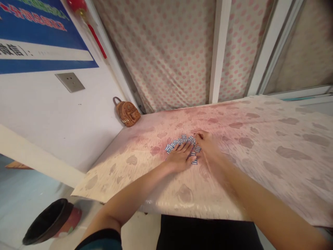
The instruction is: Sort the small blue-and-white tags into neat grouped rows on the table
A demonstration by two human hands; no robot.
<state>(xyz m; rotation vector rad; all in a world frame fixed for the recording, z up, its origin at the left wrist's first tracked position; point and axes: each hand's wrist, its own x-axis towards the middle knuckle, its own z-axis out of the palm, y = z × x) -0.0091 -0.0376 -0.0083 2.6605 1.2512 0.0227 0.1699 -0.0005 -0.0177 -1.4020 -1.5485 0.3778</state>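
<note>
Small flat rectangular pieces, white with blue edges, lie in a loose overlapping pile (177, 142) on the patterned tablecloth; they are too small to name exactly. My left hand (180, 157) lies flat over the pile, palm down with its fingers stretched out, and hides part of it. At the pile's right edge is my right hand (205, 141), its fingers bent inward and a little blurred. Whether a piece is within those fingers cannot be made out. A few pieces (194, 161) lie between the two hands.
A brown mini backpack (128, 113) stands at the table's back left corner, against the wall. Behind the table (260, 139) hangs a dotted curtain (179, 52). On the floor at lower left is a dark-rimmed bin (69, 222).
</note>
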